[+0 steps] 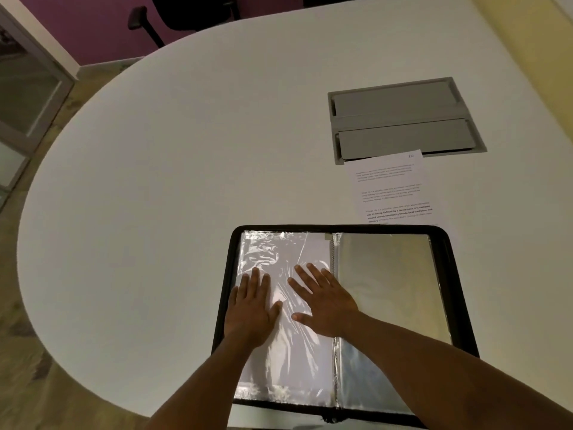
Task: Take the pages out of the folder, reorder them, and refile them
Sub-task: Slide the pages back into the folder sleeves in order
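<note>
A black zip folder (459, 293) lies open near the front edge of the white table. Its left side shows a clear plastic sleeve (279, 252) with a white sheet inside, and the right sleeve (387, 274) looks grey with no sheet showing in it. My left hand (252, 308) lies flat on the left sleeve with fingers straight. My right hand (325, 301) lies flat beside it, fingers spread, close to the ring spine (335, 367). A printed page (392, 187) lies on the table just beyond the folder's far right corner.
A grey cable hatch (403, 116) is set into the white table (155, 181) behind the loose page, which overlaps its near edge. A black office chair (145, 20) stands at the far side. The table's rounded edge curves along the left.
</note>
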`<state>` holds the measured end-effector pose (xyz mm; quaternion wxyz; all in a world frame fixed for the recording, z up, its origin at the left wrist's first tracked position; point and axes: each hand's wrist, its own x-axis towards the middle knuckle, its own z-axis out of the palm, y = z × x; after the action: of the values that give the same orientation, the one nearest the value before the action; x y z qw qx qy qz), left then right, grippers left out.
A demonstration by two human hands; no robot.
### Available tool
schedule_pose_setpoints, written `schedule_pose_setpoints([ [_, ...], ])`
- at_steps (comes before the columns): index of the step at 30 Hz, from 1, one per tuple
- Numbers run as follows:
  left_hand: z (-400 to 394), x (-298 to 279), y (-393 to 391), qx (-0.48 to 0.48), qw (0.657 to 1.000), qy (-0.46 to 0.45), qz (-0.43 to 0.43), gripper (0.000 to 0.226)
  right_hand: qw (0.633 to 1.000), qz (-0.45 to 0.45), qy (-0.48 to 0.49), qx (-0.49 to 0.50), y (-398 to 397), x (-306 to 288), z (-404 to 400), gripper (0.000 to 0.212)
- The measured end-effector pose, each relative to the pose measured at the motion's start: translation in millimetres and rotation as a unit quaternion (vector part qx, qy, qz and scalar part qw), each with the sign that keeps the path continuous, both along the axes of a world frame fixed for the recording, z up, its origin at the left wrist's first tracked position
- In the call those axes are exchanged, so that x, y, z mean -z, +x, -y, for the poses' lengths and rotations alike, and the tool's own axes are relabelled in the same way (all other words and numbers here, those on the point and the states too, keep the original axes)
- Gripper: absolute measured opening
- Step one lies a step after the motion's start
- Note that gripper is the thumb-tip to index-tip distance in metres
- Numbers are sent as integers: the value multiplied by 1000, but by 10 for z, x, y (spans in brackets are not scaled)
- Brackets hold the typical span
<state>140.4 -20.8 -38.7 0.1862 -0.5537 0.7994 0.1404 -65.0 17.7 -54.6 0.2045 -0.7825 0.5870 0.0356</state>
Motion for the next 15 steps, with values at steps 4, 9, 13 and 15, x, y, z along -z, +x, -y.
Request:
schedule_pose_setpoints([
  [4,75,-35,-128,-23,999,-12,-21,83,1000,26,3,-7,22,24,37,78],
  [9,248,-179,-597,-40,995,-27,-91,84,979,147,-75,121,-264,-131,268,70],
  [13,482,-265,-1212,-52,982,-29,-180,72,911,178,-152,340,-923,-244,542,35],
  [15,612,-309,-1566,-77,968,-6,-237,67,875,179,-149,424,-1298,-311,644,35],
])
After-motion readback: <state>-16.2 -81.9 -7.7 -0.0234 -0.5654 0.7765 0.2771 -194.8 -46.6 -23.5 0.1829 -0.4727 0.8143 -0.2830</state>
